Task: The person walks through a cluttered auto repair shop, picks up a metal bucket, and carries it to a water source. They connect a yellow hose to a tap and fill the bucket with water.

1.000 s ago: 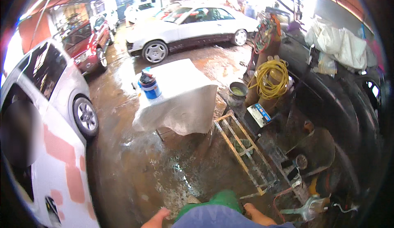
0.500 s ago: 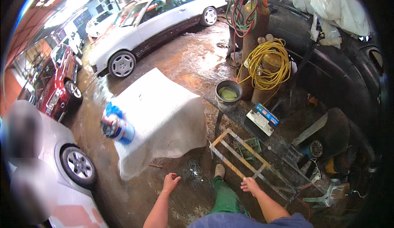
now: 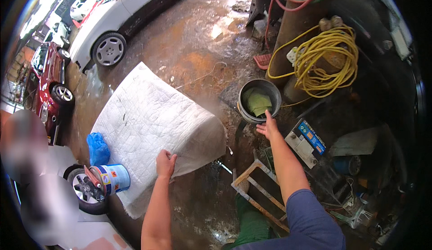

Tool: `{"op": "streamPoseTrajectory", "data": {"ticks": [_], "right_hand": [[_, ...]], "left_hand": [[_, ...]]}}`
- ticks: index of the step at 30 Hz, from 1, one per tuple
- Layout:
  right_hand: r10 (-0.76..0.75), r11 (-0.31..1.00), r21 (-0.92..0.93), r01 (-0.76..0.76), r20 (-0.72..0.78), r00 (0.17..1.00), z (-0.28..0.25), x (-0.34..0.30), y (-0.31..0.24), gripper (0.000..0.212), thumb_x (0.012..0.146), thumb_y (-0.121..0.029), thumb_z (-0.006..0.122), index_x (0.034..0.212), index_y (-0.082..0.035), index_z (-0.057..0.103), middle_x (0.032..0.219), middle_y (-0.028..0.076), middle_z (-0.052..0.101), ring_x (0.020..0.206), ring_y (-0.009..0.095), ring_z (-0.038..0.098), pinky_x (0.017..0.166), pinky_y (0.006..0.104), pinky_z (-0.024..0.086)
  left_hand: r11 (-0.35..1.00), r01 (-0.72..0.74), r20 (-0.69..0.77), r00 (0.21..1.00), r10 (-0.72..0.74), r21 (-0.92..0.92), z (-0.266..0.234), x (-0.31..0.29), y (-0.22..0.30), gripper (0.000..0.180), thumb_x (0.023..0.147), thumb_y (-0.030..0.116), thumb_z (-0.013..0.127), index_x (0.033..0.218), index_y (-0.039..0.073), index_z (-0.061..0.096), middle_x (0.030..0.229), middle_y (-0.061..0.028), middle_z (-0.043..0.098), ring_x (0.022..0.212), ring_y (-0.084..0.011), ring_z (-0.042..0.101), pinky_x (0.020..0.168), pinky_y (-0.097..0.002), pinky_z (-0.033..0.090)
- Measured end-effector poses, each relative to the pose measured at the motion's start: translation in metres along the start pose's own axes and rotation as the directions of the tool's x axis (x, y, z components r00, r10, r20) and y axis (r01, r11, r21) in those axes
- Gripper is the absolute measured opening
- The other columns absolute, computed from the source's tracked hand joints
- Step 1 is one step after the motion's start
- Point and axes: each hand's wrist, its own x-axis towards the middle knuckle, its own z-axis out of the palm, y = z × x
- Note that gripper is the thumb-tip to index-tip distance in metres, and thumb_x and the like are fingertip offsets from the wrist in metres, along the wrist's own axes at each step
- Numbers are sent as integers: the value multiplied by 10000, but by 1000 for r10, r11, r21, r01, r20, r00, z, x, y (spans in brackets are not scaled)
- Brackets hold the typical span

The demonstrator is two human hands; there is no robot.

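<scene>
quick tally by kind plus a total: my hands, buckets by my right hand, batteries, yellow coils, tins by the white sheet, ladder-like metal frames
Left hand and right hand: 2
Bucket: 1
Battery: 1
Yellow coil: 1
Tin: 1
Metal frame: 1
Total: 7

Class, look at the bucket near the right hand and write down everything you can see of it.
The bucket is round, open-topped and dark grey inside, with a dirty, worn-looking rim; it may be plastic or metal. It stands upright, and a yellow-green piece, perhaps folded cloth, lies inside. It sits right of the white sheet and left of the coiled yellow hose. The right grip is at its near rim, apparently touching it. What it stands on is hard to make out.
</scene>
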Motion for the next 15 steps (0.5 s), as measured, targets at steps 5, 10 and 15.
{"op": "streamPoseTrajectory", "data": {"ticks": [5, 10, 15], "right_hand": [[-22, 996, 80, 28, -77, 997, 12, 37, 0, 391, 949, -197, 500, 1265, 23, 432, 1136, 247, 588, 857, 416, 681, 753, 551, 598], [-38, 988, 146, 53, -106, 994, 20, 25, -5, 334, 907, -68, 442, 1207, 78, 460, 1103, 238, 596, 891, 408, 670, 738, 525, 622], [34, 980, 197, -10, -119, 992, 25, 25, -12, 280, 905, -30, 441, 1168, 63, 466, 1082, 227, 594, 903, 408, 662, 739, 543, 625]], "left_hand": [[998, 20, 79, 997, -16, -52, 15, 27, -29, 316, 836, 247, 754, 895, 2, 564, 791, -198, 649, 755, -368, 626, 688, -446, 486], [994, 83, 135, 988, -74, -70, 16, 36, -32, 299, 831, 244, 753, 849, 15, 562, 772, -189, 635, 731, -360, 611, 673, -438, 475], [989, 80, 131, 989, -64, -125, 12, 36, -33, 286, 820, 230, 755, 812, 22, 559, 753, -186, 625, 729, -360, 605, 674, -439, 474]]}}
